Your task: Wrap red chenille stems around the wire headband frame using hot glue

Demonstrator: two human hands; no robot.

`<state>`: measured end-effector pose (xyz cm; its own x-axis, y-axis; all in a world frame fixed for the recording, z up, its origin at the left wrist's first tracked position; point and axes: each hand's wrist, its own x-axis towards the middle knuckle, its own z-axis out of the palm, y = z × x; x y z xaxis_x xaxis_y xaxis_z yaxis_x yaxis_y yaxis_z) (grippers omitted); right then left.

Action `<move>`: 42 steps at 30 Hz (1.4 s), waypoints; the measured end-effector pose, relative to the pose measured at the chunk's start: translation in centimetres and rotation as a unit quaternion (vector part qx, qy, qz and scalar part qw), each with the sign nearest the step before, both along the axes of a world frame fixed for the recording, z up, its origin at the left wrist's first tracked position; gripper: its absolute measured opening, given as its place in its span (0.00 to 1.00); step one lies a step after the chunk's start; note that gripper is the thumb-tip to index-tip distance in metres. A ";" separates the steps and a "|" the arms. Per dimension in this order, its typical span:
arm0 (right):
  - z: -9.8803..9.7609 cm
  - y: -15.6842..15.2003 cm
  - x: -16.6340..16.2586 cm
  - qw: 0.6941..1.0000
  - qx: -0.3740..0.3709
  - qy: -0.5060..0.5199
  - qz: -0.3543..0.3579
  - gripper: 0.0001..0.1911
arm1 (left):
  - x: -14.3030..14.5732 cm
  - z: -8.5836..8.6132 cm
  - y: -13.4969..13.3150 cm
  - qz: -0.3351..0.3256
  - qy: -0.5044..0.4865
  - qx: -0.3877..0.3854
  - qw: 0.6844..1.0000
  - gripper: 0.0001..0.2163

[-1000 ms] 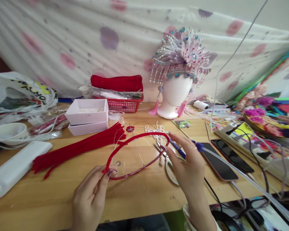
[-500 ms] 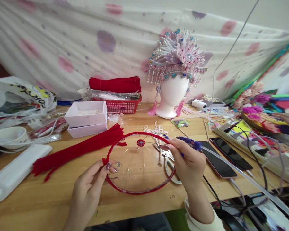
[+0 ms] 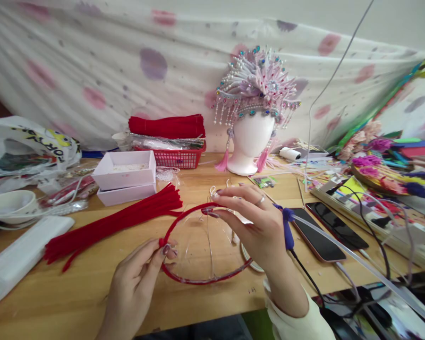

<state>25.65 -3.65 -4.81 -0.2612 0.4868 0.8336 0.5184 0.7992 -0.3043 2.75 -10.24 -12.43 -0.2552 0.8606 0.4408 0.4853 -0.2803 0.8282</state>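
As your head sees it, hoop (image 3: 198,281): just above the bench (image 3: 74,293), turned since a second ago.
Left hand (image 3: 138,278): grip pinches the left rim, unchanged.
Right hand (image 3: 258,226): now pinching the far rim; blue tool (image 3: 288,229) behind the palm.

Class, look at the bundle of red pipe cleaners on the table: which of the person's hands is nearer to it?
Left. The left hand, pinching the red ring, sits just right of the bundle; the right hand holds the ring's far edge, farther right.
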 end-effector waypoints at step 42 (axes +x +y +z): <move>-1.4 2.8 -0.9 0.827 -0.378 0.408 0.088 0.17 | -1.9 0.4 1.2 0.051 -0.056 0.019 0.997 0.09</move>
<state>24.80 -0.81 -6.24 0.1155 0.9632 0.2426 -0.2089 0.2623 -0.9421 0.87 -9.07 -11.99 -0.3905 0.8110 0.4357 0.4181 -0.2655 0.8688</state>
